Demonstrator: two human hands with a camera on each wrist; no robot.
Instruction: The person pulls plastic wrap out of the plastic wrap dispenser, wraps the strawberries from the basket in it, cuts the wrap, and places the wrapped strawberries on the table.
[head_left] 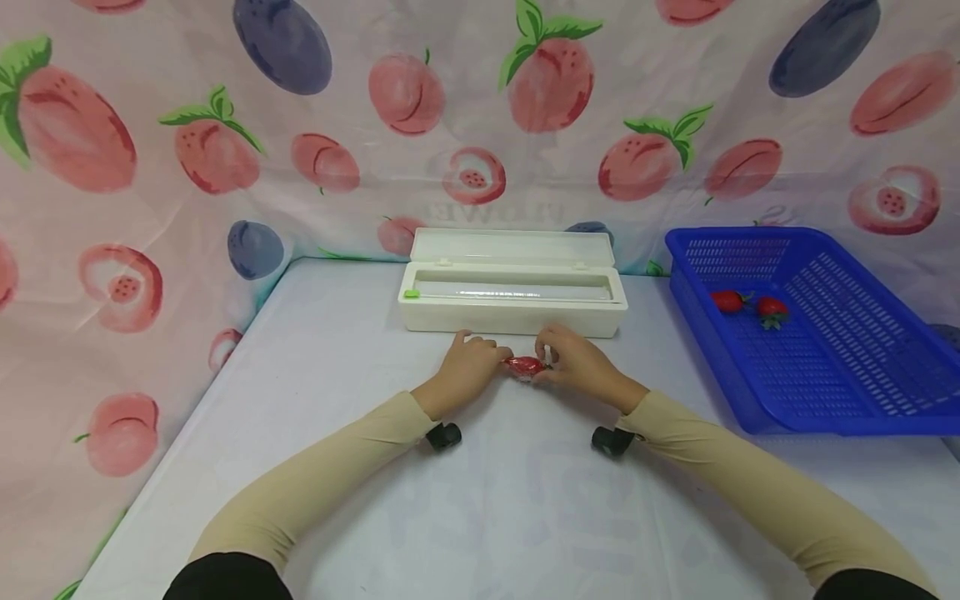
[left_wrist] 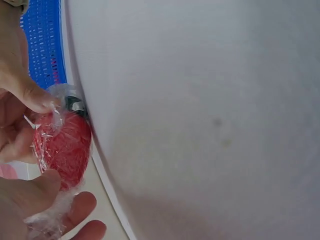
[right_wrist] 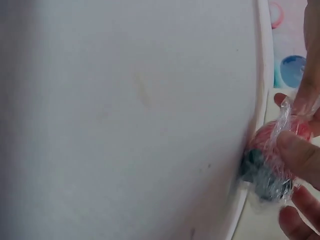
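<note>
A red strawberry (head_left: 525,367) with a dark green top is wrapped in clear cling film, held between both hands over the table. My left hand (head_left: 470,371) pinches the twisted film at its pointed end; in the left wrist view the film tail (left_wrist: 50,215) runs between thumb and fingers. The right hand (head_left: 577,362) grips the wrapped fruit near the leafy end, its thumb (right_wrist: 300,152) pressing on the film. Just beyond the hands stands a white cling film dispenser (head_left: 513,318), lid (head_left: 513,247) raised, with a green slide cutter (head_left: 411,294) at its left end.
To the right sits a blue plastic basket (head_left: 720,375) with two strawberries, one left (head_left: 727,301) and one right (head_left: 772,311), near its left wall. A white cloth (head_left: 480,517) covers the table. Fruit-printed fabric (head_left: 465,100) hangs behind and along the left.
</note>
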